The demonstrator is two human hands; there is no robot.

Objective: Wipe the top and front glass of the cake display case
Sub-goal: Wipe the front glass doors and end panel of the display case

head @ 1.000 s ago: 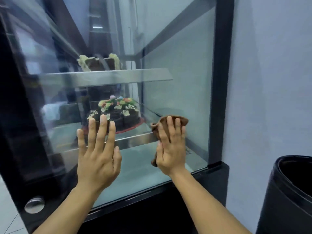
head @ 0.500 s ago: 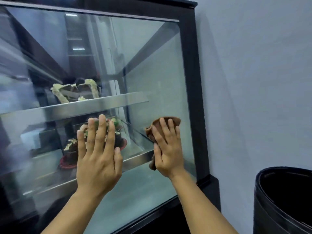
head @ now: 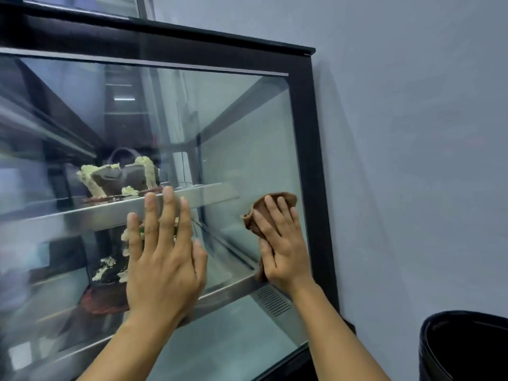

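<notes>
The cake display case has a black frame and a large front glass. My right hand lies flat with straight fingers, pressing a brown cloth against the glass near the right frame. My left hand rests flat on the glass further left, fingers straight and empty. Inside, a cake with white trim sits on the upper metal shelf, and a dark cake on the lower shelf is partly hidden by my left hand.
A pale wall runs right beside the case. A black bin stands at the lower right, close to my right forearm. The case's black top edge shows above the glass.
The view has tilted upward, so the case's top edge now shows. Both hands have slid higher on the glass, the right one carrying the cloth closer to the right frame.
</notes>
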